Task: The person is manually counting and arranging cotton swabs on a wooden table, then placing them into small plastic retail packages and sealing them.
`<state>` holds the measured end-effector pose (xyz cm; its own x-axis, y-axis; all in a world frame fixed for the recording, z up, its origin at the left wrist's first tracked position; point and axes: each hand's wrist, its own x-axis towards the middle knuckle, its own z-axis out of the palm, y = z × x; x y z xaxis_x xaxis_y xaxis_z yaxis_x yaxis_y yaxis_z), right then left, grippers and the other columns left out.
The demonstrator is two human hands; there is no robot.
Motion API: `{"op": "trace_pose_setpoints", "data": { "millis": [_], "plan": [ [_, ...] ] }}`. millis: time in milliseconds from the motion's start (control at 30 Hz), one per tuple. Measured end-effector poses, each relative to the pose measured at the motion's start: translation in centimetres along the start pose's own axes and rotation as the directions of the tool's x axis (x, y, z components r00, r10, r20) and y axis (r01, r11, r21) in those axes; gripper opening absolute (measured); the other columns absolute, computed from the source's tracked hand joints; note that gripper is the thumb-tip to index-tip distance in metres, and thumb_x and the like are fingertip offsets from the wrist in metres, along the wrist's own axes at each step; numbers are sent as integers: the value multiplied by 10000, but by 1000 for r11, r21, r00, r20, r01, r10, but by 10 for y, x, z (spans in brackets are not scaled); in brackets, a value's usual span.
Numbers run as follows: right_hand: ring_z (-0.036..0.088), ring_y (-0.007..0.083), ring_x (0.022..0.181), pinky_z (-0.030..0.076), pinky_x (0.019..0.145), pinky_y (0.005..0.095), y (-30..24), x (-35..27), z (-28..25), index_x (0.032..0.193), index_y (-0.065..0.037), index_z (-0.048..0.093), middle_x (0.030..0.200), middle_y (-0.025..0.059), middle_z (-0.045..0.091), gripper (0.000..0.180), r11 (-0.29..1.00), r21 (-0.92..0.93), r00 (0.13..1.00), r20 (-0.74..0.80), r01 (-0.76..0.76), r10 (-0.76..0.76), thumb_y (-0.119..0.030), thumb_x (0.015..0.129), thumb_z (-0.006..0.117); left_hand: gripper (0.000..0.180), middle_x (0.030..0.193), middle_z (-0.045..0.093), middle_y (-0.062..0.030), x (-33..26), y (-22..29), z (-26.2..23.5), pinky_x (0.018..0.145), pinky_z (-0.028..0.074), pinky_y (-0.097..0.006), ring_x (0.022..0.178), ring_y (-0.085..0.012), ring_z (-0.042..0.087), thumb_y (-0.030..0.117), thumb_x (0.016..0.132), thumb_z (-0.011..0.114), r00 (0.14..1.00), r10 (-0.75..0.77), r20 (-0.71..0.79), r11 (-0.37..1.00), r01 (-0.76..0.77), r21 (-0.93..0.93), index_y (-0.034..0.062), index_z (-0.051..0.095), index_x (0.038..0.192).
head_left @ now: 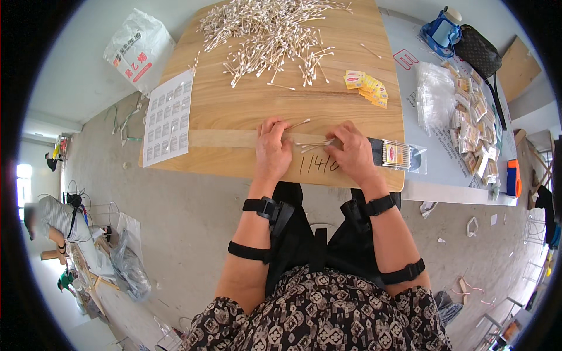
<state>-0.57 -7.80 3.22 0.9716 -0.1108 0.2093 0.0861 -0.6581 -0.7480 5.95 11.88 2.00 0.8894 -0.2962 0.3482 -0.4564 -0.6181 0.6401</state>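
Low over the near part of the wooden table, my left hand (273, 150) has its fingers curled together. A single cotton swab (300, 124) sticks out from its fingertips toward the right. Just to the right, my right hand (355, 151) pinches a few cotton swabs (313, 144), whose tips point left toward my left hand. Beside the right wrist lies a clear bag (415, 159) over a dark flat holder, with a row of swabs and a yellow-and-red card (396, 154) in it. My palms hide part of what the fingers grip.
A large heap of cotton swabs (269, 35) covers the table's far side. Yellow cards (369, 88) lie at right, a printed sheet (168, 120) at left. The grey side table holds clear bags (434, 96), filled swab packets (471, 126) and an orange-and-blue tape dispenser (513, 178).
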Motion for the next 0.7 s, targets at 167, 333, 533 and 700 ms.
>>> {"op": "trace_pose_setpoints", "data": {
  "millis": [167, 333, 533, 700],
  "plan": [
    [628, 352, 827, 506, 703, 433, 1, -4, 7, 853, -50, 643, 905, 120, 605, 102, 998, 58, 998, -57, 15, -11, -106, 785, 695, 307, 1139, 587, -130, 0, -3, 2, 948, 449, -404, 1106, -330, 535, -61, 736, 652, 1000, -11, -16, 1000, 11, -11, 30, 654, 1029],
    [629, 353, 835, 506, 712, 434, 2, 0, 7, 844, -48, 644, 909, 122, 610, 87, 1000, 3, 997, -77, -6, 7, -113, 799, 680, 303, 1128, 590, -126, 0, -2, 5, 933, 453, -403, 1093, -328, 539, -62, 732, 663, 999, 4, -32, 1000, -4, 1, 32, 654, 1019],
    [633, 353, 858, 510, 739, 435, 5, 5, 8, 883, -56, 652, 925, 127, 616, 92, 999, -27, 996, -75, -43, 41, -110, 811, 672, 297, 1114, 592, -113, 0, -1, 5, 920, 456, -408, 1066, -330, 545, -59, 723, 676, 998, 30, -47, 999, -28, 26, 34, 652, 1005],
    [640, 337, 865, 517, 741, 415, 0, -1, 10, 964, -80, 676, 940, 113, 620, 171, 996, 57, 989, -122, -73, 80, -116, 799, 696, 298, 1106, 595, -109, -1, -1, 6, 909, 466, -404, 1073, -329, 544, -66, 728, 664, 999, 15, -47, 1000, -15, -1, 35, 651, 1008]
  ]
}}
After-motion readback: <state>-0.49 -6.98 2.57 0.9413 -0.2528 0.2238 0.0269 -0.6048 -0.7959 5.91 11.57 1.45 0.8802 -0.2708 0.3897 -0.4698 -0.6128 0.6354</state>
